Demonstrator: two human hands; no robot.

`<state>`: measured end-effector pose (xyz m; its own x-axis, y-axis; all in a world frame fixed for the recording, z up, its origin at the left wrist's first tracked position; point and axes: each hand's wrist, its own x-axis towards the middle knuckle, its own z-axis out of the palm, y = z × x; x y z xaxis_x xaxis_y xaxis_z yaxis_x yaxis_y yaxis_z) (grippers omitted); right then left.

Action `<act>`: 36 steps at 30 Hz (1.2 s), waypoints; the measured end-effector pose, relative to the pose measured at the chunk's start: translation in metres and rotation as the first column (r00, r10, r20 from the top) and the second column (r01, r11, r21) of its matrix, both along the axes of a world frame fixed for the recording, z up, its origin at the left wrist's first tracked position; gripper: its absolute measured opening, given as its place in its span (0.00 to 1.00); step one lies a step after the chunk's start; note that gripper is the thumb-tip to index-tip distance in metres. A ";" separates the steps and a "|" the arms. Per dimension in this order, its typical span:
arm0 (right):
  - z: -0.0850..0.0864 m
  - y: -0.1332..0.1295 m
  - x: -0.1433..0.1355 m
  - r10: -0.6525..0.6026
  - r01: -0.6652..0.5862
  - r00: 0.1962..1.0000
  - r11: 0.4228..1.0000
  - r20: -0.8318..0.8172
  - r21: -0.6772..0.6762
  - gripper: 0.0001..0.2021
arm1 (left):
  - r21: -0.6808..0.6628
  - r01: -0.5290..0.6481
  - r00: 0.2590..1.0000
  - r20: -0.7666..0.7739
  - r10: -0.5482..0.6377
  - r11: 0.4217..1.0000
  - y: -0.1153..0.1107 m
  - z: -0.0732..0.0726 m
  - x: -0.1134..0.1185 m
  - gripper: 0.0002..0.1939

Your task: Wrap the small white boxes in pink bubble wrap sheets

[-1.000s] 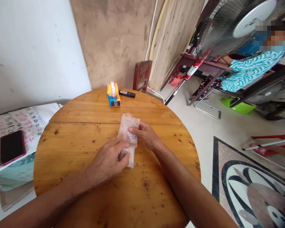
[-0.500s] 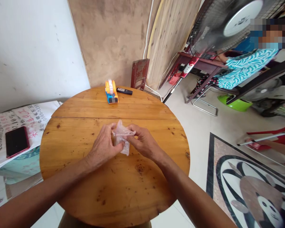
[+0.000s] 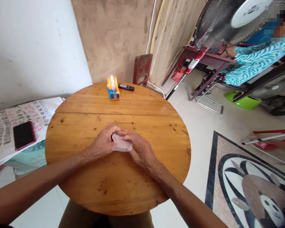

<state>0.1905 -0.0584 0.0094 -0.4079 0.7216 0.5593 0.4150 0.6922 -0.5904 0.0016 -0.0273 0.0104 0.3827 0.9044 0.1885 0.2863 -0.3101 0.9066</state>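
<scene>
Over the middle of the round wooden table [image 3: 116,186], a small, pale, translucent piece of bubble wrap [image 3: 122,144] is held between both hands. My left hand [image 3: 106,140] closes on its left side, with thumb and fingers bent round it. Gripping its right side is my right hand [image 3: 142,148], fingers curled behind and thumb in front. The fingertips of the two hands meet at the upper edge of the wrap. Whether anything lies inside it cannot be seen.
An orange and blue tape dispenser [image 3: 113,90] and a black remote-like device [image 3: 126,87] lie at the table's far edge. At left, a phone [image 3: 24,135] rests on printed paper. A standing fan [image 3: 218,28] and a seated person [image 3: 258,63] are at right.
Both hands have drawn closer together. The bubble wrap, opened out with its lower end hanging before, is now bunched into a smaller shape between the fingers. The view has shifted slightly.
</scene>
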 end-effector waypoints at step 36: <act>0.008 0.056 0.016 -0.194 0.127 0.976 0.881 -0.103 -0.457 0.19 | -0.427 0.195 0.913 0.407 -0.005 0.883 0.022 0.001 0.011 0.31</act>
